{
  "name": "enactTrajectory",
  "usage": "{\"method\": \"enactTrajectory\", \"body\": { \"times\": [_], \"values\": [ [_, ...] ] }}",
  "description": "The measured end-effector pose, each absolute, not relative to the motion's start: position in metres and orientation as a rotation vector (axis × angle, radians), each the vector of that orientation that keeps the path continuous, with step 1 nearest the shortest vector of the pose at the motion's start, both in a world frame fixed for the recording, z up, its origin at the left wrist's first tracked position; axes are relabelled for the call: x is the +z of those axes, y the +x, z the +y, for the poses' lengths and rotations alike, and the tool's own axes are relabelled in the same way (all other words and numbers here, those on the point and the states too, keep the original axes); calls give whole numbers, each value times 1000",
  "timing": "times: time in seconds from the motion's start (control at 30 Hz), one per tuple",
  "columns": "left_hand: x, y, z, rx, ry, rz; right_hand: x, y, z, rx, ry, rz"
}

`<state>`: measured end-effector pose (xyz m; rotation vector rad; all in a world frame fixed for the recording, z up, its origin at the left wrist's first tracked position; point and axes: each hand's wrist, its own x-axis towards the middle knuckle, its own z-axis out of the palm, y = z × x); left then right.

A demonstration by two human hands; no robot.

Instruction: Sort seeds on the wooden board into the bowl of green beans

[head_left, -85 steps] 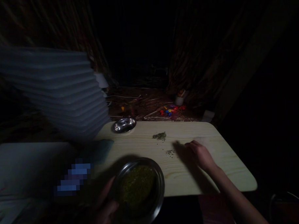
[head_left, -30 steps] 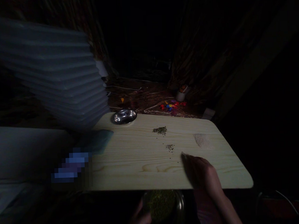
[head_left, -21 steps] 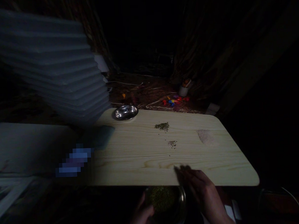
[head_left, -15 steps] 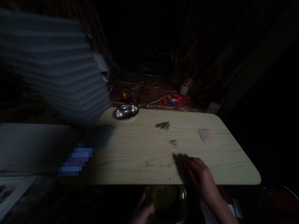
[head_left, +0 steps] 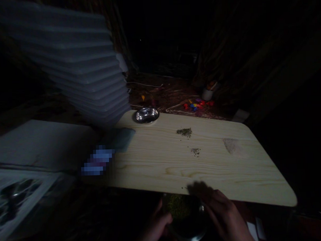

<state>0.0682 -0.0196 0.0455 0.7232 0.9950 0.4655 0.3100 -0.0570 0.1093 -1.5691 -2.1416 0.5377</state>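
My left hand grips the rim of a metal bowl just below the table's front edge. Green, leafy bits lie inside that bowl. At the edge, beside and partly over the bowl's right side, my right hand is stretched out with its fingers low to the tabletop. A dark speck or two sits by its fingertips. Farther back on the wood-grain table are a small heap of green flakes, a thinner scatter of dark crumbs and a pale, grainy patch.
A shiny steel bowl stands at the back left corner, with a grey-green cloth nearer. Tall stacked grey trays rise at left above a white box-like surface. Colourful small pieces and a cup lie beyond.
My right hand has drawn back over the tabletop to the front edge, close to the bowl. My left hand still holds the bowl. The view has turned slightly left.
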Motion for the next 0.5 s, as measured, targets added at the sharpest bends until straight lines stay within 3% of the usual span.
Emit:
{"method": "enactTrajectory", "body": {
  "times": [0.2, 0.5],
  "values": [
    [46, 67, -19, 448, 725, 1054, 106, 307, -43, 493, -1644, -2030],
    [48, 57, -24, 535, 741, 1042, 114, 287, -34, 599, -1407, -2129]
  ]
}}
